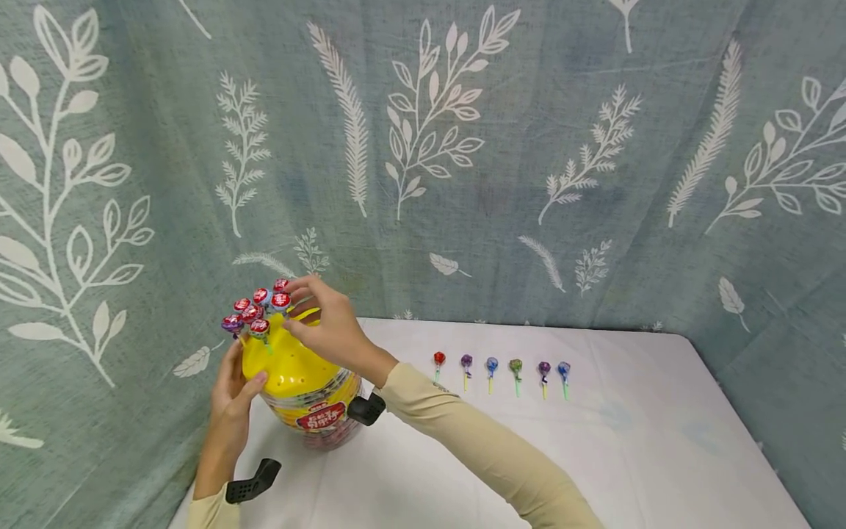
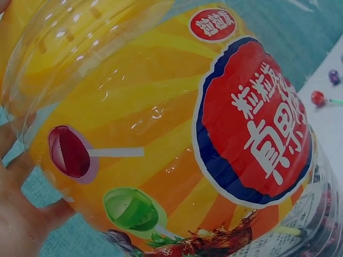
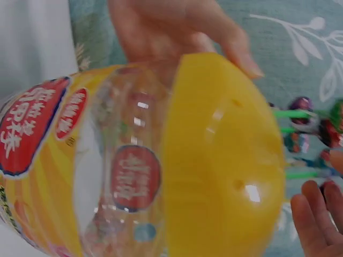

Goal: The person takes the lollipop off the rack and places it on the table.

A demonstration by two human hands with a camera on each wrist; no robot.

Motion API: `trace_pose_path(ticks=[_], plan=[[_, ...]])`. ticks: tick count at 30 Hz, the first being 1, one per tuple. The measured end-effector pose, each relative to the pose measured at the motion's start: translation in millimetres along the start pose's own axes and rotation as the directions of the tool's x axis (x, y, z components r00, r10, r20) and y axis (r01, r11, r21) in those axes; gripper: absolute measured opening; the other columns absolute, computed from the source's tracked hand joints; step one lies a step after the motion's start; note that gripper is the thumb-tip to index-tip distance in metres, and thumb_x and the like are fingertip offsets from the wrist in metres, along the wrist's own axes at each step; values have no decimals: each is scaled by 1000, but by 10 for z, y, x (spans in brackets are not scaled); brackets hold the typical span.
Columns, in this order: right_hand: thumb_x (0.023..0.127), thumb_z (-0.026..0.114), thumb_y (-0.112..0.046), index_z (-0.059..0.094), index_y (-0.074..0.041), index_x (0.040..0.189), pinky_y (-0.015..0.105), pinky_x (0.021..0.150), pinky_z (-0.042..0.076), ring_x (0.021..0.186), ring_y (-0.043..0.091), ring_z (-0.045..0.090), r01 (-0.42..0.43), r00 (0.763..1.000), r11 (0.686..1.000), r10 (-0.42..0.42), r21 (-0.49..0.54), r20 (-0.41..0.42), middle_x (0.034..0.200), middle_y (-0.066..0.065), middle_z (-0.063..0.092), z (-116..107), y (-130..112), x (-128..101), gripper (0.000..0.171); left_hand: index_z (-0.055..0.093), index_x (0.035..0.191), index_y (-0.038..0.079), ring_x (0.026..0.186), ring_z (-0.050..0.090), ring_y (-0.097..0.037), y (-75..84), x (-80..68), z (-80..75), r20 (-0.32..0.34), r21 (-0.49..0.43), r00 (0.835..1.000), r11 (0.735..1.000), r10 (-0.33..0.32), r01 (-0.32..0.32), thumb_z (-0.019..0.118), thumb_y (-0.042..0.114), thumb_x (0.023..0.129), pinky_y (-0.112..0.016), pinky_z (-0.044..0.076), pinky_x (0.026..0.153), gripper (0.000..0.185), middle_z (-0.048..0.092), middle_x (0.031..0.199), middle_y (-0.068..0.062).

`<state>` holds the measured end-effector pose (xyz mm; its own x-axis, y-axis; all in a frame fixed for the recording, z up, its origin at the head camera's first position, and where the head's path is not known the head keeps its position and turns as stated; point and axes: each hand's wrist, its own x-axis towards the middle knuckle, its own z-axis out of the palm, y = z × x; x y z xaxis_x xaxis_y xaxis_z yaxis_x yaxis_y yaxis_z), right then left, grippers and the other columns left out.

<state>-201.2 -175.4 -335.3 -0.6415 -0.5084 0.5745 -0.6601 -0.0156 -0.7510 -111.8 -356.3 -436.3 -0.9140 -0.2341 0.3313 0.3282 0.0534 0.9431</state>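
Observation:
A large clear candy jar [image 1: 320, 419] with a yellow domed lid [image 1: 284, 367] stands tilted at the table's left. Several wrapped lollipops [image 1: 251, 314] stick up from holes in the lid. My left hand [image 1: 231, 389] holds the jar at its left side, thumb at the lid's edge; the right wrist view also shows this left hand [image 3: 171, 27] against jar and lid. Above the lid, my right hand [image 1: 330, 323] pinches a red-topped lollipop [image 1: 280, 300] among the others; its stick is partly hidden. In the left wrist view the jar's printed label [image 2: 161, 118] fills most of the picture.
A row of several lollipops [image 1: 492, 366], heads away from me, lies on the white tablecloth [image 1: 423, 455] right of the jar. Behind and beside the table hangs a grey-green curtain [image 1: 502, 220] with white leaf prints.

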Motion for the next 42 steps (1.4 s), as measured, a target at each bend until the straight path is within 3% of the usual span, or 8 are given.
trace_pose_path(ticks=[9,18,27,31,37,42], plan=[[86,57,9,44,-5,123,10,78,46,84,10,62,113,993,992,-114,-58,-20,107,10,57,197,47,54,42,24,149,16,131,32,-18,38,5,0,-12,-32,1000,999,16,-16,48,1,93,-15,34,99,63,23,152,-6],[86,53,13,44,-4,123,11,75,47,80,12,63,139,989,989,-141,-40,-37,99,12,58,171,74,51,41,23,149,16,130,33,-18,17,18,3,1,-12,1000,1000,2,-2,48,0,93,-15,35,97,64,24,151,-8],[87,63,3,43,-7,126,13,68,49,79,9,64,119,987,992,-123,-42,-105,93,11,59,29,24,84,45,23,149,17,129,33,-18,10,4,20,-11,-4,1000,1000,-13,13,49,2,92,-15,35,98,64,25,151,-8],[87,62,4,43,-7,126,15,62,50,79,15,65,120,988,993,-121,-13,-93,95,14,59,-71,-50,65,45,23,149,18,130,33,-18,0,1,10,-19,-1,1000,1000,-14,14,49,2,92,-16,35,99,65,25,151,-7],[84,60,12,43,0,121,17,57,49,78,30,64,123,989,992,-120,29,-86,92,21,57,-284,-345,-41,43,24,149,16,130,33,-19,-2,-10,-4,-23,-17,1000,1000,1,-1,49,1,91,-16,35,98,65,26,151,-9],[84,60,14,43,3,119,16,56,48,78,33,64,112,991,993,-109,40,-72,90,23,57,-413,-460,-131,41,24,149,16,130,34,-19,11,-19,-12,-22,-25,1000,1000,5,-6,48,0,91,-16,36,97,65,26,150,-9]])
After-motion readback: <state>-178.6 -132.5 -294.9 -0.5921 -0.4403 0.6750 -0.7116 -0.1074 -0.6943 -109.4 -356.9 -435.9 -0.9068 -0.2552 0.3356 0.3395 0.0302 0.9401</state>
